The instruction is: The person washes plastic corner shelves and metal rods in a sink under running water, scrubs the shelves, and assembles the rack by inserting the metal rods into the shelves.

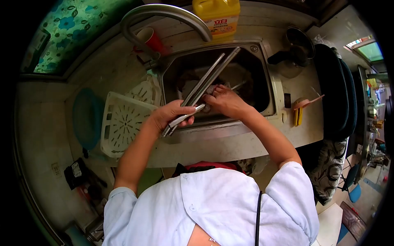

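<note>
A pale countertop runs across the view, with a metal-rimmed sink set into it. Left of the sink lies a white slotted basket — tilted in view, its base full of narrow openings. Along the back stand a curved faucet, a red cup and a yellow jug with a printed label. To the right are a dark-handled pan and, nearer, a pinkish utensil — a yellow item just beside it.

Wide-angle distortion bows the edges into black corners; the sink basin is dim, glare blows out the right-hand window, and far-right clutter seems soft.
</note>
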The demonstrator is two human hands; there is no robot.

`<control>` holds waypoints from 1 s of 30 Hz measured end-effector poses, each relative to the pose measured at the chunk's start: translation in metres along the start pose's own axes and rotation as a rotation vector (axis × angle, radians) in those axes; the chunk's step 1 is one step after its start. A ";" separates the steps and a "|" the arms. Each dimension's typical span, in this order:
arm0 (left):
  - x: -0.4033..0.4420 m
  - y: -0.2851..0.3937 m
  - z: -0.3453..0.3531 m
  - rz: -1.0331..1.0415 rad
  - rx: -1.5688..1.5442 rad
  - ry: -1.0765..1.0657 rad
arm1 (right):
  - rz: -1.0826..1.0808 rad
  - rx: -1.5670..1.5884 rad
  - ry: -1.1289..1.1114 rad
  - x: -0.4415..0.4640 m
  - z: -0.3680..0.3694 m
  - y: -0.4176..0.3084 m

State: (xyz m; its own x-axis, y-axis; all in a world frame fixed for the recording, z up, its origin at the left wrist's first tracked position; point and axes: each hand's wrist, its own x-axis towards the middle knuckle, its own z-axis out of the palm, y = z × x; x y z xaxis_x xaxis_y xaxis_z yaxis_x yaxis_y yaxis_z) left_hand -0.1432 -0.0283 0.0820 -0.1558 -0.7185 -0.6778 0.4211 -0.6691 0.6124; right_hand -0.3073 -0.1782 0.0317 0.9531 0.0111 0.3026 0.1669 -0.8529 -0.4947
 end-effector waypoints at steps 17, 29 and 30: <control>0.060 -0.069 0.032 0.452 0.883 0.837 | 1.009 1.702 0.995 0.034 0.122 0.004; 0.008 -0.053 0.031 0.095 0.347 0.473 | 1.362 1.633 1.207 0.011 0.114 0.139; 0.008 -0.054 0.023 0.058 0.072 0.340 | 1.357 1.627 1.209 0.008 0.106 0.139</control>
State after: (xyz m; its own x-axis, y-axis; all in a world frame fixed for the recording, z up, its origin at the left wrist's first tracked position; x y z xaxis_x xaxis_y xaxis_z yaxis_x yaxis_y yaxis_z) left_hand -0.1875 -0.0019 0.0529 0.1778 -0.6596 -0.7302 0.3547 -0.6492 0.6728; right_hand -0.2495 -0.2418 -0.1211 0.2621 -0.6287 -0.7321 0.3894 0.7630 -0.5159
